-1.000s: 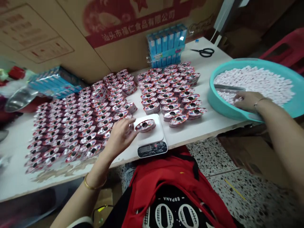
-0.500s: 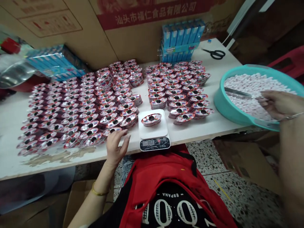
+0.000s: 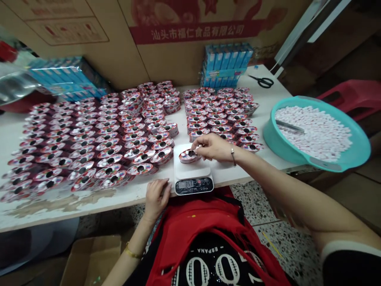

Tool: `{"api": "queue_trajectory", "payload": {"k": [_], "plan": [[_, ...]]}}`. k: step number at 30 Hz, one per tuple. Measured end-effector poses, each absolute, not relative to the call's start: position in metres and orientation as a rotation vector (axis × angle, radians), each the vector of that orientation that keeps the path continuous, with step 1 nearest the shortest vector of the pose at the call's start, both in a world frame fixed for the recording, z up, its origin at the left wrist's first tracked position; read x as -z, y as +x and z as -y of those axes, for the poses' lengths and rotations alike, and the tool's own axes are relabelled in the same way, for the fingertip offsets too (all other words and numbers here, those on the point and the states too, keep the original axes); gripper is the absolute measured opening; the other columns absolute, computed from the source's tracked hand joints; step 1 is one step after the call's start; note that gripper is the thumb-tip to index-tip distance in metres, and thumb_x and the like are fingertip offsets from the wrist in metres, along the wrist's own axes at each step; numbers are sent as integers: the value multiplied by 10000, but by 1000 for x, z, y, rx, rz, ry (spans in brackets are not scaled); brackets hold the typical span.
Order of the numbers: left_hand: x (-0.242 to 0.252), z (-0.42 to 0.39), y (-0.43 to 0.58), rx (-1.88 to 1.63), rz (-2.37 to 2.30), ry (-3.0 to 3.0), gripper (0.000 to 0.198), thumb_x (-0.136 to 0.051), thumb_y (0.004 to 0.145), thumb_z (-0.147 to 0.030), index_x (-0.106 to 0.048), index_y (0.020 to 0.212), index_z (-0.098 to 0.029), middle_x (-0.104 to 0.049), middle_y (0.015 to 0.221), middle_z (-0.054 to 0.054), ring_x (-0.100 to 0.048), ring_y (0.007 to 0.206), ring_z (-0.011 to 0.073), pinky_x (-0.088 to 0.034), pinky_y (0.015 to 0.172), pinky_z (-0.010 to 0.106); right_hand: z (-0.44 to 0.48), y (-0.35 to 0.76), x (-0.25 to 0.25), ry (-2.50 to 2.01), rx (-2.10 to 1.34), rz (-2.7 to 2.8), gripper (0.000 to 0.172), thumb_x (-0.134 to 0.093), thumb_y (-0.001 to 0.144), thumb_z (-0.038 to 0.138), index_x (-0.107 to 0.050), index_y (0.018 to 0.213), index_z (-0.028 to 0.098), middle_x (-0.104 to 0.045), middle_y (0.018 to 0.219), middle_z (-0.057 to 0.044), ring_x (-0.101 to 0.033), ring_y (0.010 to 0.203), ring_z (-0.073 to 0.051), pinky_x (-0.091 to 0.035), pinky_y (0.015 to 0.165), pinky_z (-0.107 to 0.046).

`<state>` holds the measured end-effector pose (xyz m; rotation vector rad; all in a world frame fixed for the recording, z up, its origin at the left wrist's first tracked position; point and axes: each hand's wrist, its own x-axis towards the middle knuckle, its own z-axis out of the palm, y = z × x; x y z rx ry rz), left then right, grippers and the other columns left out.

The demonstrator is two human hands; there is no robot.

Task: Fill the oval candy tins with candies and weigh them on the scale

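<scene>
A white digital scale (image 3: 192, 171) with a lit display sits at the table's front edge. On its pan stands one oval, red-and-white printed container (image 3: 185, 159) with small white pieces on its top, near a dark round hole. My right hand (image 3: 213, 147) reaches over it from the right, fingertips pinched at the top by the hole; anything between them is too small to make out. Left of the scale, my left hand (image 3: 156, 195) rests on the table edge, holding nothing, thumb apart from its fingers. A teal basin (image 3: 284, 147) at right holds many white pieces (image 3: 320, 133) and a metal scoop-like strip (image 3: 290, 126).
Rows of similar oval containers (image 3: 108, 149) cover the table's left; another block (image 3: 213, 115) stands behind the scale. Blue wrapped packs (image 3: 224, 65) and black scissors (image 3: 264, 82) lie toward the back, before a large cardboard box (image 3: 178, 59). A metal bowl (image 3: 18, 89) is far left.
My right hand has moved left from the basin to the container on the scale. My left hand has come away from the container rows to the table edge. The view has shifted slightly.
</scene>
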<state>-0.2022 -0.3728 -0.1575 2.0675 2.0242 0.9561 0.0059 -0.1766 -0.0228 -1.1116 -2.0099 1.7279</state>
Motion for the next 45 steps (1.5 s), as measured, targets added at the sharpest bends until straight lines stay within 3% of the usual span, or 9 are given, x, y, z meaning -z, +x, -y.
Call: {"api": "queue_trajectory", "payload": {"k": [5,10,15,21,26,31,36,45], "plan": [[167,373,-204,-958,-2037,2051,191,-512,898,-270,-576,1058,-189,-657,860,68,-595,818,193,-425,740,338,173,-8,31,-1107,-1528,2254,139,-596,725,61,-687,787,145,-586,550,40,-478,441,-51,-348,459,-185],[168,371,-204,-951,-2046,2022,209,-493,902,-296,-591,1054,-192,-660,844,73,-597,805,196,-430,754,350,172,-8,26,-1096,-1538,2217,128,-594,756,95,-619,645,154,-576,548,33,-482,469,-54,-365,474,-186],[169,371,-203,-959,-2064,2013,195,-499,899,-294,-596,1031,-189,-655,842,74,-592,802,196,-431,749,344,175,11,17,-1126,-1858,1729,50,-622,803,204,-639,792,158,-552,545,38,-429,431,-46,-306,410,-181],[168,372,-201,-968,-2063,1980,192,-500,896,-288,-604,1020,-184,-661,849,79,-594,811,194,-432,752,346,201,57,21,-1163,-2025,1187,195,-734,743,308,-663,834,151,-636,800,-31,-507,591,-51,-356,471,-176],[148,366,-197,-1039,-2030,1959,218,-499,899,-288,-593,1071,-193,-664,878,73,-608,828,187,-453,784,351,229,91,48,-1299,-1950,1067,279,-794,663,293,-693,889,165,-635,819,-22,-526,628,-63,-407,514,-187],[111,341,-188,-1054,-2029,2146,321,-525,888,-332,-584,1178,-209,-645,1070,108,-587,1025,227,-432,920,402,247,108,79,-1386,-1917,984,346,-816,625,359,-689,877,161,-621,721,-15,-513,575,-77,-408,478,-199],[94,317,-177,-835,-1972,2365,529,-503,892,-452,-454,1379,-251,-471,1411,120,-394,1319,294,-290,1074,466,255,113,96,-1374,-1922,864,364,-838,591,350,-693,855,145,-634,724,-24,-524,580,-77,-403,475,-193],[91,304,-165,-701,-1969,2439,525,-465,915,-436,-406,1403,-252,-405,1477,121,-327,1377,308,-243,1084,495,256,119,107,-1335,-1929,814,341,-826,616,351,-699,857,145,-637,740,-30,-522,580,-81,-403,472,-201]]}}
